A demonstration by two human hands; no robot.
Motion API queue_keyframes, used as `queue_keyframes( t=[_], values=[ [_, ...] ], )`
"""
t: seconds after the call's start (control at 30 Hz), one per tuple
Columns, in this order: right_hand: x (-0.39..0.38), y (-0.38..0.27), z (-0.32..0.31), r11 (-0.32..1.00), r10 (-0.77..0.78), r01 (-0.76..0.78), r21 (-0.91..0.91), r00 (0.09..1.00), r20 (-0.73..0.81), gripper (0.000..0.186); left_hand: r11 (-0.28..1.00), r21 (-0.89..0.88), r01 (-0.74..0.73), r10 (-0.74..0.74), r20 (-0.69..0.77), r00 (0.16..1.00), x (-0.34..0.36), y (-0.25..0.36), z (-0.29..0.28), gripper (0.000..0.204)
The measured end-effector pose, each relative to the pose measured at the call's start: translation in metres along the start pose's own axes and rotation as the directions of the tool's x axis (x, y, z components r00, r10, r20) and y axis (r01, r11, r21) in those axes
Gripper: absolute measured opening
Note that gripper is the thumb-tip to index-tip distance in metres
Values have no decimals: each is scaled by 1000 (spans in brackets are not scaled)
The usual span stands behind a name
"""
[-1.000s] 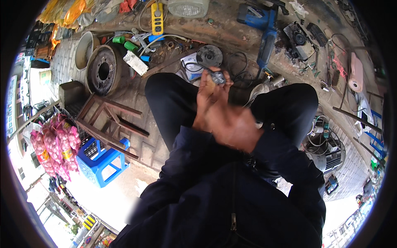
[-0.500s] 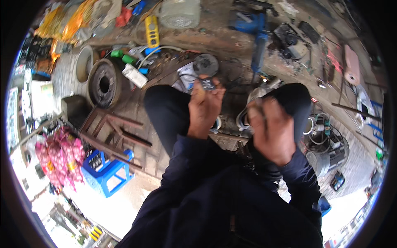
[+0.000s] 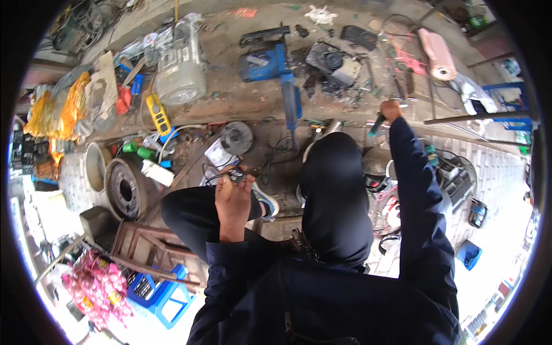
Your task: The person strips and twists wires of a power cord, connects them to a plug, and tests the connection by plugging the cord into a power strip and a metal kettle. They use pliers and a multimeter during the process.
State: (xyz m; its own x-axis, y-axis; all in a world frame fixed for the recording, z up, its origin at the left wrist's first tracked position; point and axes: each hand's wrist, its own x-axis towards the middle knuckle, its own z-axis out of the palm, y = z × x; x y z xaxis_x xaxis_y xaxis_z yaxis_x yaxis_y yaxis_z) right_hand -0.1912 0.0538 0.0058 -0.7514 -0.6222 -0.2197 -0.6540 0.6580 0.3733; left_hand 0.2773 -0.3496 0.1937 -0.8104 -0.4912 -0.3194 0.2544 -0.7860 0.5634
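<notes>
My left hand (image 3: 233, 204) is raised above my left knee, its fingers closed on a small dark round part (image 3: 236, 174). My right arm reaches far forward to the edge of the concrete step (image 3: 339, 106). There my right hand (image 3: 391, 110) is closed round a hand tool with a dark, green-ended handle (image 3: 377, 123); its exact kind is unclear. Thin metal tools (image 3: 397, 83) lie just beyond this hand. A grey round disc (image 3: 236, 138) lies on the ground beyond the left hand, beside a white printed packet (image 3: 219, 154).
On the step are a grey electric motor (image 3: 181, 75), a blue power tool (image 3: 282, 72), a greasy machine part (image 3: 333, 62) and a pink roll (image 3: 437, 54). Wheel rims (image 3: 125, 188), a wooden frame (image 3: 144, 247) and a blue stool (image 3: 164, 299) stand at left. Machinery (image 3: 457, 178) lies at right.
My right hand has moved forward and right, from over my knee to the step's edge. My left hand still holds the dark part. The view has shifted, and my right knee has moved inward.
</notes>
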Motion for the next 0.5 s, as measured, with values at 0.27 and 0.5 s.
queue_keyframes(
  t=[0.27,0.5],
  values=[
    [76,32,25,530,626,-683,503,715,311,49,984,101,144,-126,-163,979,-11,31,6,29],
    [73,19,5,562,616,-639,525,747,250,59,976,0,217,-201,-377,904,-4,108,29,28]
  ],
)
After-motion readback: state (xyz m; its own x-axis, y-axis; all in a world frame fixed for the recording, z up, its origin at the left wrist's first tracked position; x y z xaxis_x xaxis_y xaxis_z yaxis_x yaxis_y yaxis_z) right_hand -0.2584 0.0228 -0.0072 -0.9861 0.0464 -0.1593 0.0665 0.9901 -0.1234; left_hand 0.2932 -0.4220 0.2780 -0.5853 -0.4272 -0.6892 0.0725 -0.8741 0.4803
